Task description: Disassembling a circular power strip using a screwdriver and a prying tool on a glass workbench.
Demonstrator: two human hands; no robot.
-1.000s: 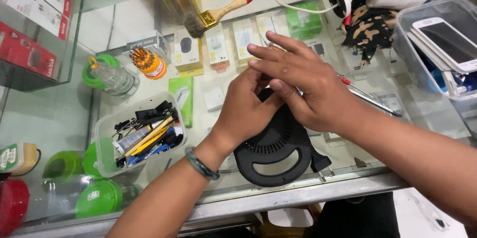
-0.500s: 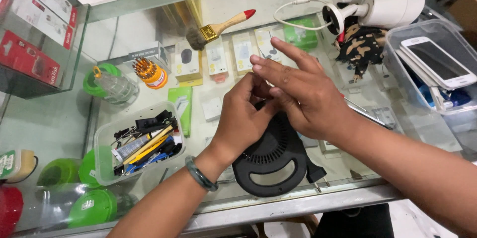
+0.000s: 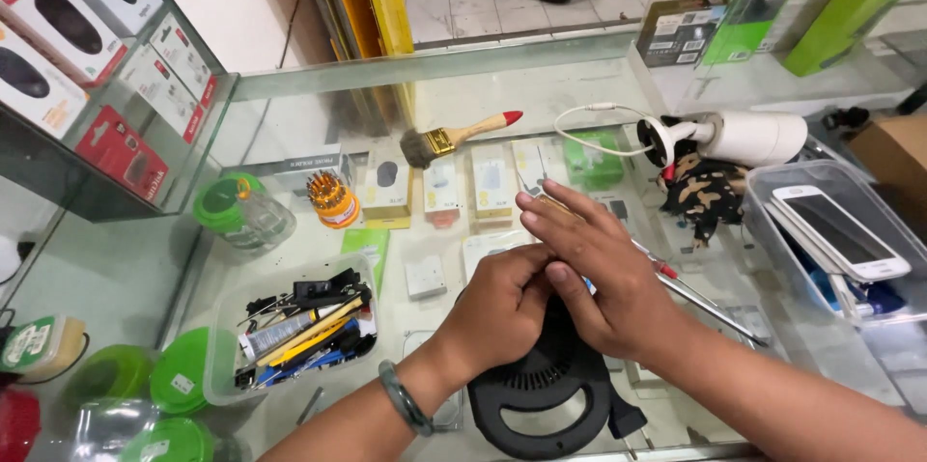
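Note:
A black round device (image 3: 541, 399) with vent slots and a loop handle lies on the glass counter (image 3: 126, 279) near its front edge. My left hand (image 3: 497, 312), with a green bracelet on the wrist, is curled around the device's upper part. My right hand (image 3: 603, 269) lies over the left one with its fingers stretched out together. A thin metal tip shows just past the right fingertips; whether the hand holds it is unclear. The spot that both hands cover on the device is hidden.
A clear tub of small tools (image 3: 290, 336) stands left of the hands. A red-handled screwdriver (image 3: 695, 298) lies to the right, beside a clear box with a white phone (image 3: 840, 230). Behind are a paintbrush (image 3: 454, 139), a white security camera (image 3: 744, 139) and an orange bit set (image 3: 333, 201).
The view has tilted up, so the hands and device sit lower in the picture. Both hands stay on the black device; the right fingers have drawn closer together.

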